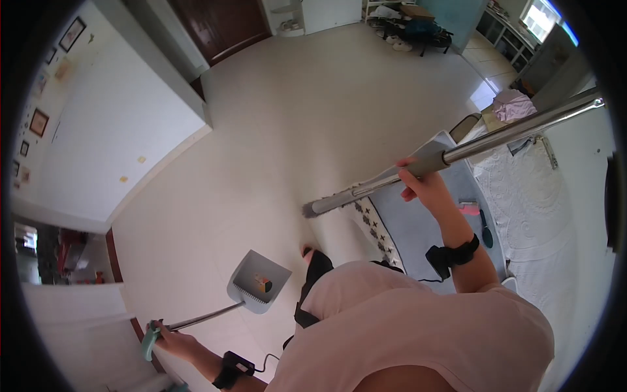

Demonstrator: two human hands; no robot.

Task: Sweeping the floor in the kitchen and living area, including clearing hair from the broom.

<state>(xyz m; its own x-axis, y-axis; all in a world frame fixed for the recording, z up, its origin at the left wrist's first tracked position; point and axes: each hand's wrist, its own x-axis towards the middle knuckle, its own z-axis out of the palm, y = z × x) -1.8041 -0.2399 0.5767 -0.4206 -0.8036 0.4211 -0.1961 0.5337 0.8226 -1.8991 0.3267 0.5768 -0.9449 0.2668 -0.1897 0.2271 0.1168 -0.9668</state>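
My left hand (171, 341) is closed round the long handle of a dustpan, near its green end grip (150, 343). The grey dustpan (241, 277) is at the lower left of my feet, with a small orange and dark scrap (264, 284) inside. My right hand (421, 183) grips the grey sleeve on the metal handle of a broom (509, 135). That handle slants from the upper right down toward the middle. The broom's grey bristly head (320, 208) is apart from the dustpan, beyond my foot (307, 251).
On my right stands a seat with a grey pad (424, 228), bearing a pink brush (469, 208) and a dark green hairbrush (486, 228). White lace cloth (535, 209) lies beside it. A white wall (124, 130) juts in at left. Shoes (400, 44) sit near the far wall.
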